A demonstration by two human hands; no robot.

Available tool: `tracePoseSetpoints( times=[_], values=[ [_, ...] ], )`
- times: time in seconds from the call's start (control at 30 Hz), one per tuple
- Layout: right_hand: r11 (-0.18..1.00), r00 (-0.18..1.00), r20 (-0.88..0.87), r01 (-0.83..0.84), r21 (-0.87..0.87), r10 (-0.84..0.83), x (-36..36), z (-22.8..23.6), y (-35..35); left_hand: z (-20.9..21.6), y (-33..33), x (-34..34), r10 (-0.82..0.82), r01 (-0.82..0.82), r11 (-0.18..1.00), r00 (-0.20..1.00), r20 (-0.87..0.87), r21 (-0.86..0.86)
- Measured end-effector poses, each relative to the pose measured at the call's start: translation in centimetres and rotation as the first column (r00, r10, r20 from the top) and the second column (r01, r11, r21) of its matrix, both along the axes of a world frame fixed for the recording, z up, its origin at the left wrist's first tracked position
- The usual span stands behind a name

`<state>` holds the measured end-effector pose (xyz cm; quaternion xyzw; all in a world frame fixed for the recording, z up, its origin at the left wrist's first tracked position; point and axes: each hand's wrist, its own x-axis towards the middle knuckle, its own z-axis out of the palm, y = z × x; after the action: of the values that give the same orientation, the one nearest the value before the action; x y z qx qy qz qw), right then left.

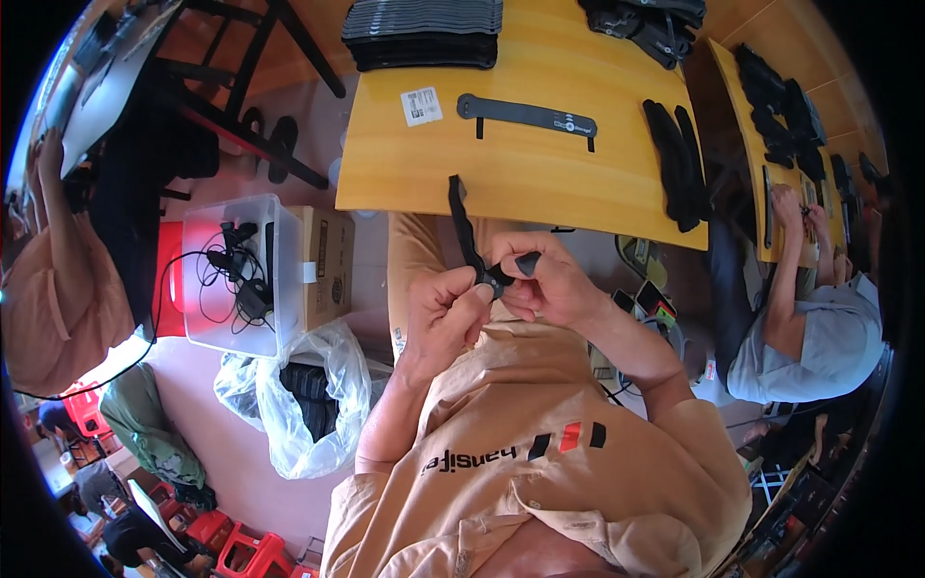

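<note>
A narrow black strap [462, 223] is pinched between both my hands, just off the near edge of the table. My left hand [445, 313] is closed on it with thumb and fingers, and its long end sticks up toward the table. Closed beside it, my right hand [549, 281] grips the other part, with a dark tip poking out past the fingers. Where the fingertips meet, the strap's detail is partly hidden. On the table ahead lies a flat grey band [530, 114] with a rounded end and two short black tabs.
On the wooden table [405, 178] are a stack of grey and black bands [422, 34], a white label [421, 106] and black strips [674, 164]. A clear bin of cables [281, 323] and a plastic bag [279, 433] stand left. People work on both sides.
</note>
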<state>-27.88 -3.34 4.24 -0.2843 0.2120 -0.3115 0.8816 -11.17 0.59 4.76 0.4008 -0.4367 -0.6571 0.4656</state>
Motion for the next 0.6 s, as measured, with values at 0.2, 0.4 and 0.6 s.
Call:
tracePoseSetpoints(
  times=[0.2, 0.4, 0.6],
  values=[
    [0.543, 0.865, -0.319, -0.066, -0.837, -0.387, 0.9, -0.6, -0.3, 0.4, 0.0, -0.1, 0.081, -0.082, 0.997, 0.975, 0.206, -0.002],
    [0.925, 0.950, -0.304, -0.047, -0.376, -0.075, 1.4, 0.6, -0.1, 0.9, 0.3, 0.8, 0.047, -0.069, 0.989, 0.986, 0.163, 0.130],
    [0.445, 0.782, -0.383, -0.152, -0.883, -0.492, 1.9, 1.8, 0.2, 1.0, 0.5, 1.0, 0.122, -0.133, 0.987, 0.985, 0.122, 0.094]
  ],
)
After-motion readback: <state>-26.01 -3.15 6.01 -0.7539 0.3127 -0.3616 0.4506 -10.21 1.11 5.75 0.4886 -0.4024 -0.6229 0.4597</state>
